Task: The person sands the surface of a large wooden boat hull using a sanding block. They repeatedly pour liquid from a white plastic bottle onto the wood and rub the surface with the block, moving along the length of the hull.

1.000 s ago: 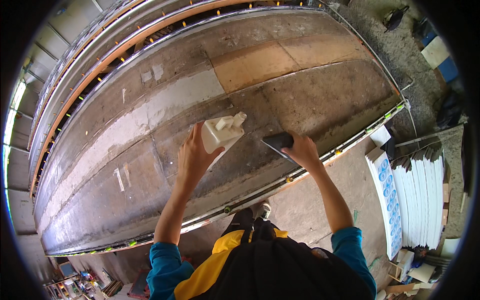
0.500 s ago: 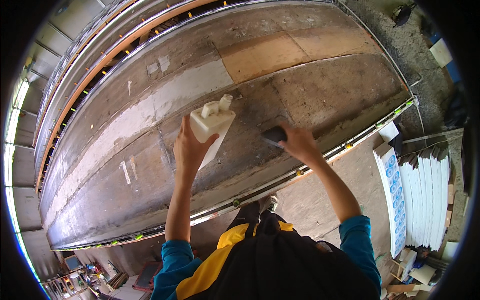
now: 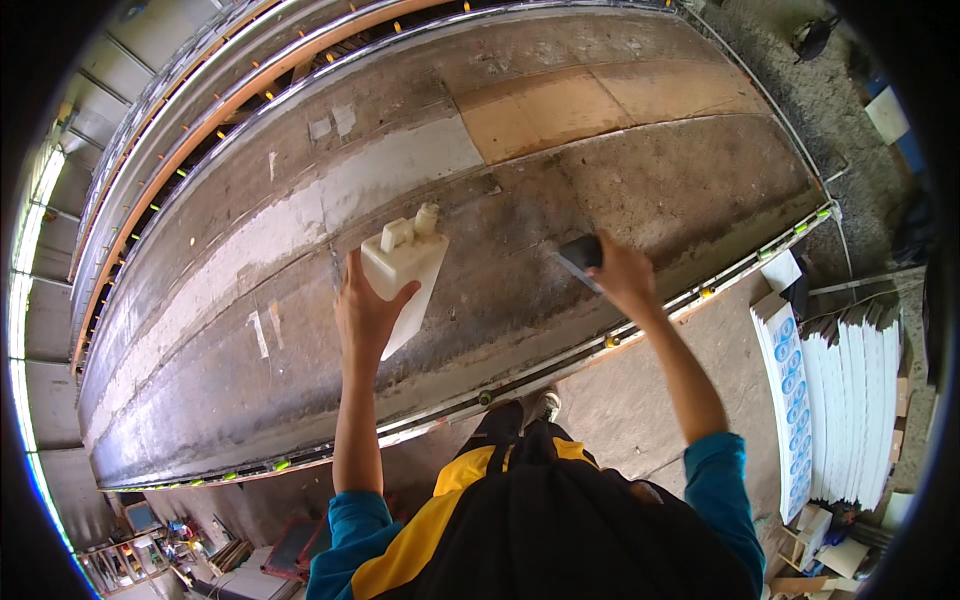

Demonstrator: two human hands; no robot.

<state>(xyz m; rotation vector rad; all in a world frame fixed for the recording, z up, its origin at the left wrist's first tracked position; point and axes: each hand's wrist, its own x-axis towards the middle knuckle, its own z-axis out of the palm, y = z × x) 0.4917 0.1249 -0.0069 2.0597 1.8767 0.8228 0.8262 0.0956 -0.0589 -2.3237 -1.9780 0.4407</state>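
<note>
My left hand (image 3: 368,312) is closed round the side of a whitish plastic jug (image 3: 412,270), with its neck and handle pointing up and away from me. In my right hand (image 3: 627,277) is a dark, flat-edged scraper (image 3: 580,258), its straight lower edge turned toward the left. Both are over a long table (image 3: 450,320) with a worn brown-grey top. Whether the scraper's edge touches the surface, or the jug rests on it, I cannot tell.
A light brown panel (image 3: 540,115) and a pale strip (image 3: 370,175) lie in the tabletop beyond my hands. Along the near edge runs a rail (image 3: 530,385). White sheets (image 3: 850,400) stand stacked at the right, and a cluttered shelf (image 3: 130,565) is at lower left.
My left hand and the jug have shifted slightly left and nearer to me. The right hand with the scraper has moved a little to the right.
</note>
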